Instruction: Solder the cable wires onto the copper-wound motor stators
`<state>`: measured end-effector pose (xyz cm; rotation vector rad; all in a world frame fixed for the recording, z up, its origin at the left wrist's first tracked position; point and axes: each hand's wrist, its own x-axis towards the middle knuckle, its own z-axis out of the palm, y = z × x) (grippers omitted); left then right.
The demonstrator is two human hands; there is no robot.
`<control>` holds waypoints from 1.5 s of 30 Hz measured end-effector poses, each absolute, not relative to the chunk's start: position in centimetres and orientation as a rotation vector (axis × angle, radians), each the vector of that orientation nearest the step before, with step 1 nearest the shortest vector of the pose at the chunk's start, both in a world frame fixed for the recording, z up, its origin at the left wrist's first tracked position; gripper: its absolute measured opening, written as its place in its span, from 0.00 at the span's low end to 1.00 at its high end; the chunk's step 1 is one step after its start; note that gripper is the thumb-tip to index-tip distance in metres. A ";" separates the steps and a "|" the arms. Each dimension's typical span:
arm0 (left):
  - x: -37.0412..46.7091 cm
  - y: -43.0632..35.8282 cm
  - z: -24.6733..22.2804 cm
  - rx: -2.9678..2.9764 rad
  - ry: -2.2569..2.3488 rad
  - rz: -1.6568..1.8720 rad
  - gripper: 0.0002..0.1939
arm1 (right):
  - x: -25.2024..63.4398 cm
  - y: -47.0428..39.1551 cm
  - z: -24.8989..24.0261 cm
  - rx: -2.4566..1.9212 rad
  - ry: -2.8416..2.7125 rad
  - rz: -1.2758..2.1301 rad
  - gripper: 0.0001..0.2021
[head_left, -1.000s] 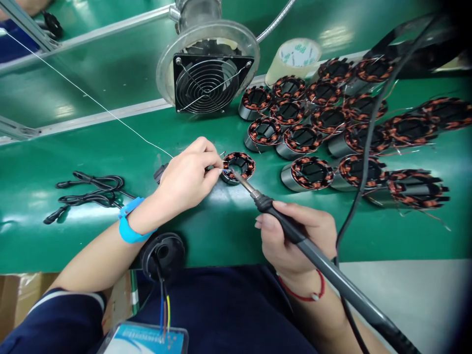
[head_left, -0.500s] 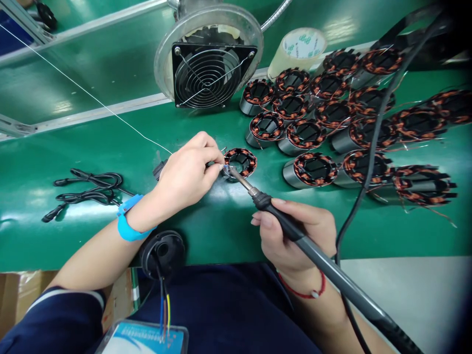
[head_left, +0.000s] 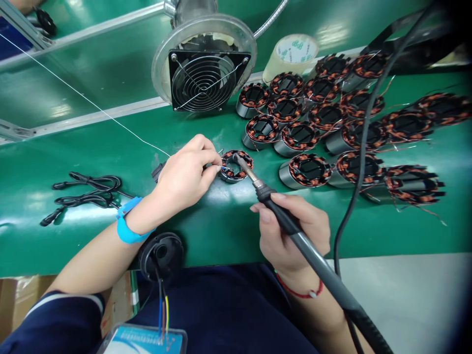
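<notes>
Left hand (head_left: 190,169): grip pinched on thin blue wire (head_left: 223,168). Right hand (head_left: 295,233): grip closed round soldering iron (head_left: 312,253). Coil ring (head_left: 233,177), one: on table (head_left: 210,231), between them; likely weighty, rigid, windings (head_left: 250,160) easily nicked; hold by metal sidewall (head_left: 236,180).

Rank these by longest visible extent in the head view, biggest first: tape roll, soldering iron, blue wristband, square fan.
1. Soldering iron, partly covered by fingers
2. Square fan
3. Tape roll
4. Blue wristband

A glossy green workbench (head_left: 217,223), edged behind by a metal rail (head_left: 73,123), shines above a pale floor (head_left: 413,287).
</notes>
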<state>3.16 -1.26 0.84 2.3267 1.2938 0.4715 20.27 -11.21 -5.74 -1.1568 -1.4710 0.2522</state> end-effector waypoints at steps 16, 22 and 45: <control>3.1 -1.3 0.7 2.343 1.298 0.488 0.09 | 20.3 -12.0 -6.3 -1.211 -1.447 0.165 0.16; 2.9 -1.3 0.5 2.373 1.290 0.507 0.08 | 20.5 -11.2 -5.6 -1.163 -1.464 0.201 0.20; 2.8 -1.4 0.2 2.360 1.313 0.432 0.10 | 19.5 -5.1 -5.6 -1.144 -1.755 0.274 0.23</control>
